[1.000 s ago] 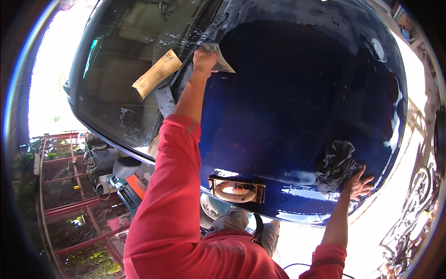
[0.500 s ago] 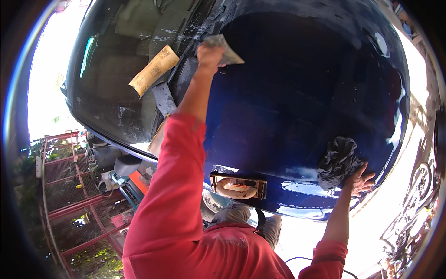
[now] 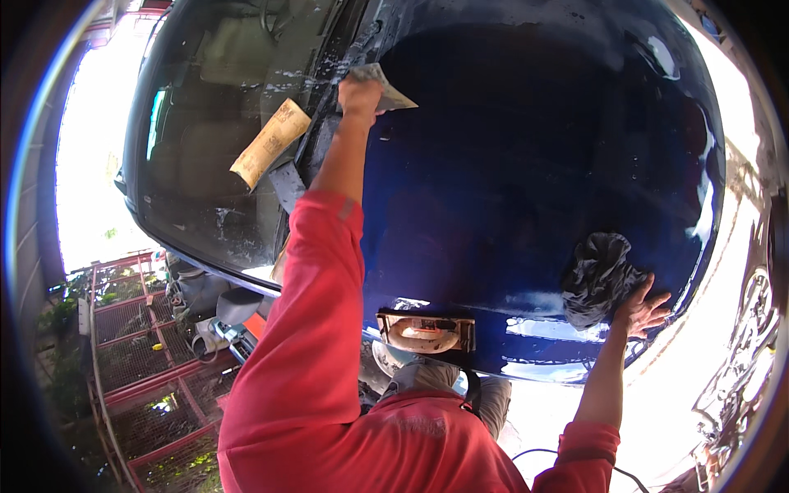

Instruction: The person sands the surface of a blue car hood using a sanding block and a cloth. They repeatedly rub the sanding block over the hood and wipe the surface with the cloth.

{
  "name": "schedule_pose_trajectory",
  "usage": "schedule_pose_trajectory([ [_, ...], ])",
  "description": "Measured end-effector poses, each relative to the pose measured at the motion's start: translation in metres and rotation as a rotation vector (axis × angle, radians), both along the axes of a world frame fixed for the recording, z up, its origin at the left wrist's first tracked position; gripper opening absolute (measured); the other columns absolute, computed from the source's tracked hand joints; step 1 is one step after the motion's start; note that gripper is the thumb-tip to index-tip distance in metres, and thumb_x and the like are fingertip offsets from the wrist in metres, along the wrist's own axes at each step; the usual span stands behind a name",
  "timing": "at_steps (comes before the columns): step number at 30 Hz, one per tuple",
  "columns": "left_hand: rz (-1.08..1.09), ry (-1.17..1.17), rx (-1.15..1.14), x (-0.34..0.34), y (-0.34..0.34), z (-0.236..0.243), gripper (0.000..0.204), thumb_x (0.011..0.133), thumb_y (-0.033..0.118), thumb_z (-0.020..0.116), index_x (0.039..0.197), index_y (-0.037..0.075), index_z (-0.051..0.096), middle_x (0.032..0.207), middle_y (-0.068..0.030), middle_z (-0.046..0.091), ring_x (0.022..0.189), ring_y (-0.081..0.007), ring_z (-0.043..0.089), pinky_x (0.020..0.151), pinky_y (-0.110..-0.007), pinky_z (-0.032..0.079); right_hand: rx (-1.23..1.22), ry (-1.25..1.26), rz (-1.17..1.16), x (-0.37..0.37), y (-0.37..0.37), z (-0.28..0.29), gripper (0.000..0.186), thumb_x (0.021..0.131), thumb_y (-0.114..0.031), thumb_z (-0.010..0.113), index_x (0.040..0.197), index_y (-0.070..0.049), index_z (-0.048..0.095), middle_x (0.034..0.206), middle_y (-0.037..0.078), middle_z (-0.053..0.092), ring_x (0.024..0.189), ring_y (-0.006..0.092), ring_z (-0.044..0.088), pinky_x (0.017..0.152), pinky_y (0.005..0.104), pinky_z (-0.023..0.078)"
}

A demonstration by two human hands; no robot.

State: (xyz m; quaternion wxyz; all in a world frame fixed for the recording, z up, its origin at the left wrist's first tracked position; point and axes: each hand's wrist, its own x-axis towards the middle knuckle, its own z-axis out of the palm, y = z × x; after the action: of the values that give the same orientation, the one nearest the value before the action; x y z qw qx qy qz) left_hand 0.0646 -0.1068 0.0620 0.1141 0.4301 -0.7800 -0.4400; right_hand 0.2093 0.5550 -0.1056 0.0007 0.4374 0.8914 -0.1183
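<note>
My left arm reaches out over a dark blue car hood [image 3: 493, 181]. At the hood's far left edge, by the windshield, my left hand [image 3: 359, 97] is closed on a greyish sheet of sandpaper [image 3: 388, 89], pressed against the surface. My right hand [image 3: 643, 308] lies with fingers spread at the hood's near right edge. Right beside it is a crumpled dark rag [image 3: 598, 279], and my right hand does not grip it. A hand sanding block with a rounded handle [image 3: 423, 333] rests on the hood's near edge, in front of my body.
A curled tan sheet of sandpaper [image 3: 271, 144] lies on the windshield [image 3: 197, 156], with a grey flat piece [image 3: 288, 185] beside it. The car's side mirror [image 3: 238, 306] juts out at the left. Red-framed mesh [image 3: 148, 353] stands at lower left. Cluttered metal parts [image 3: 744, 361] line the right side.
The view has shifted slightly. My left hand with the sandpaper has slid a little farther away along the hood's windshield edge. My right hand stays spread beside the rag.
</note>
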Motion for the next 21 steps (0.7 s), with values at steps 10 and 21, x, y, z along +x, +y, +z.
schedule_pose_trajectory([
  [10, -0.022, 0.060, 0.014, 0.011, 0.003, -0.007, 0.046, 0.079, 0.006, 0.076, 0.125, 0.009, 0.071, 0.108, -0.0164, 0.075, 0.084, -0.0341, 0.077, 0.048, -0.045, 0.060, 0.011, 0.007, -0.013, -0.003, -0.001, 0.001, 0.111, 0.087, -0.097, 0.027, 0.170, -0.024, 0.022, 0.176, 0.019, 0.014, 0.164, 0.0359, 0.008, 0.120, 0.0759, 0.015],
  [21, -0.013, -0.011, 0.004, -0.025, 0.015, 0.004, 0.041, 0.076, 0.004, 0.078, 0.116, 0.004, 0.071, 0.098, -0.0166, 0.075, 0.075, -0.0323, 0.075, 0.048, -0.041, 0.056, -0.001, -0.004, 0.000, -0.001, -0.001, 0.004, 0.113, 0.086, -0.098, 0.027, 0.170, -0.024, 0.021, 0.176, 0.019, 0.013, 0.164, 0.0348, 0.007, 0.121, 0.0755, 0.014],
])
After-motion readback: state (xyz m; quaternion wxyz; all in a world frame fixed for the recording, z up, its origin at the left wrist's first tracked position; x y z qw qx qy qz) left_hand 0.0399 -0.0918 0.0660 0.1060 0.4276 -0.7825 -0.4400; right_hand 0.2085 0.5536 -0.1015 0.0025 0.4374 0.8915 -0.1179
